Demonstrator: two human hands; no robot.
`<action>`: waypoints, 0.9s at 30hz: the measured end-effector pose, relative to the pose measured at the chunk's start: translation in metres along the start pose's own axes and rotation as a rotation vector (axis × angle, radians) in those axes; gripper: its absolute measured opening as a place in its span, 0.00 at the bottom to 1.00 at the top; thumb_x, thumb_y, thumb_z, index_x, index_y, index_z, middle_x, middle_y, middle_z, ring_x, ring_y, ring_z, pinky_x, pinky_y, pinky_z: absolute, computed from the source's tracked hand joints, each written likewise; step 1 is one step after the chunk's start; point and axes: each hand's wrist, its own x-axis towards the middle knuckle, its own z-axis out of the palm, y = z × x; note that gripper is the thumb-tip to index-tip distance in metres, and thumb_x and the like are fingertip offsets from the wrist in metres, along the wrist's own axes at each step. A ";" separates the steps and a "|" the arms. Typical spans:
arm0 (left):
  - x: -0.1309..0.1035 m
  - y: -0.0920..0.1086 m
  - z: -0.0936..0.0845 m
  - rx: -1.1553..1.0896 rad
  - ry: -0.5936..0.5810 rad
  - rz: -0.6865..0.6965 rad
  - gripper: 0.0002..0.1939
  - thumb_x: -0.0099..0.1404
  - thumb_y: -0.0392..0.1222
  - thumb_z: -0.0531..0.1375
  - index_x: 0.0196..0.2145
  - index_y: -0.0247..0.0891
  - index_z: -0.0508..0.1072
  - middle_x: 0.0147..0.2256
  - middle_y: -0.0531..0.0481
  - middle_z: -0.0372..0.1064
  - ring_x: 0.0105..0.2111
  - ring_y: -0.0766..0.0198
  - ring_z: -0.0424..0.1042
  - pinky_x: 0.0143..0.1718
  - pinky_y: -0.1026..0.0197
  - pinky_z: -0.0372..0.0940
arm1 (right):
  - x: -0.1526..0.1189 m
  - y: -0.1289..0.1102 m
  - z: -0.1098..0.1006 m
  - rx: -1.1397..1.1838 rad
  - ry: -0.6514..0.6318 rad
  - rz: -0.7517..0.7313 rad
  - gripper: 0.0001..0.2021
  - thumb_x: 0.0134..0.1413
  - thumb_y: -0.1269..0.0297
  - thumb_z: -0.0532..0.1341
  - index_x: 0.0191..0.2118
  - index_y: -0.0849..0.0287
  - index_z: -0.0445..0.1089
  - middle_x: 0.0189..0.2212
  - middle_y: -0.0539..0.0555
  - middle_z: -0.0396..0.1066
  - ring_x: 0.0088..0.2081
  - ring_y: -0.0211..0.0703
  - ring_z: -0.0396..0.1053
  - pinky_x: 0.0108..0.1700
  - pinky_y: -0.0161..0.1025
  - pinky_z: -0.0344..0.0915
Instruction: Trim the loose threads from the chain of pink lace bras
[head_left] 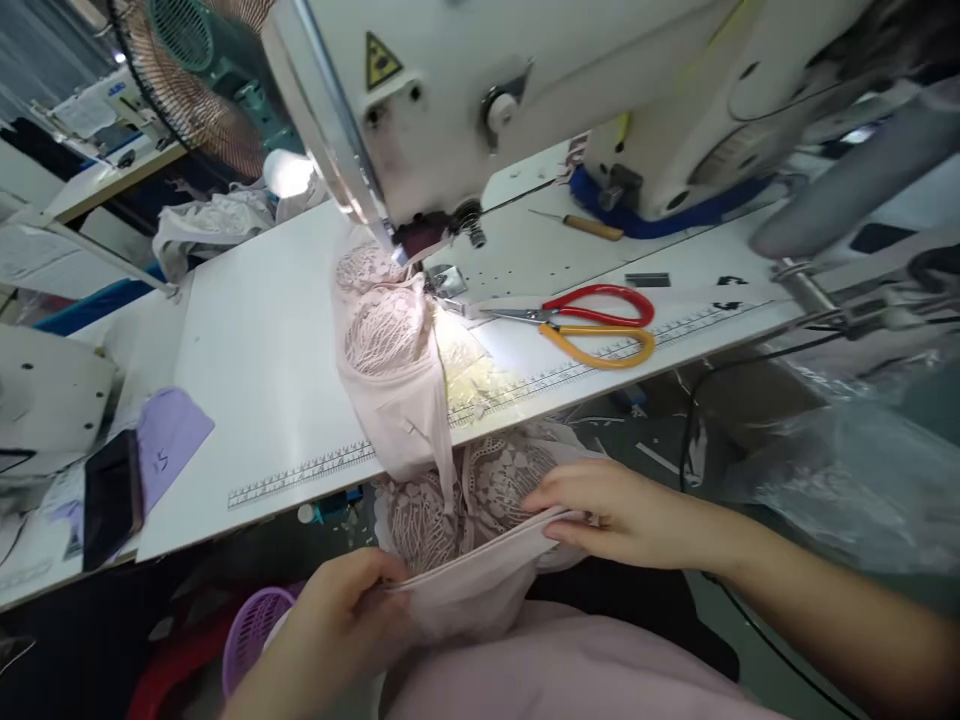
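Note:
A pale pink lace garment (502, 480) hangs below the table's front edge, over the lap. My left hand (341, 610) pinches the left end of its edge band, slightly blurred. With thumb and fingers, my right hand (600, 510) grips the same band further right, so the edge runs stretched between both hands. Another pink lace piece (390, 340) lies on the white table beside the needle area of the sewing machine (465, 110) and droops over the edge. Scissors (600, 325) with one red and one orange handle rest to the right of it.
A black phone (112, 500) and a purple piece (172, 440) lie at the table's left. An awl (592, 227) is behind the scissors. A fan (195, 90) stands back left, a purple basket (251, 630) below. Clear plastic bags (840, 480) are at the right.

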 end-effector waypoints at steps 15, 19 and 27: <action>0.004 -0.023 -0.004 -0.095 0.083 -0.047 0.11 0.62 0.47 0.59 0.29 0.40 0.76 0.29 0.50 0.76 0.30 0.61 0.73 0.33 0.66 0.64 | 0.001 0.005 0.004 -0.014 0.093 -0.124 0.18 0.68 0.65 0.50 0.42 0.68 0.76 0.31 0.60 0.78 0.32 0.44 0.73 0.35 0.35 0.66; 0.009 -0.030 -0.008 -0.078 -0.020 -0.033 0.12 0.64 0.48 0.58 0.30 0.39 0.76 0.30 0.48 0.75 0.31 0.61 0.73 0.34 0.65 0.65 | 0.001 -0.002 0.004 -0.073 0.116 -0.120 0.24 0.70 0.61 0.44 0.40 0.67 0.76 0.27 0.60 0.76 0.29 0.44 0.70 0.31 0.37 0.64; 0.028 -0.056 -0.004 -0.145 0.031 -0.024 0.13 0.60 0.49 0.59 0.28 0.37 0.75 0.27 0.46 0.74 0.28 0.60 0.71 0.30 0.64 0.65 | 0.003 -0.007 0.010 -0.102 0.152 -0.027 0.15 0.62 0.71 0.50 0.43 0.64 0.74 0.32 0.59 0.75 0.33 0.44 0.70 0.35 0.37 0.66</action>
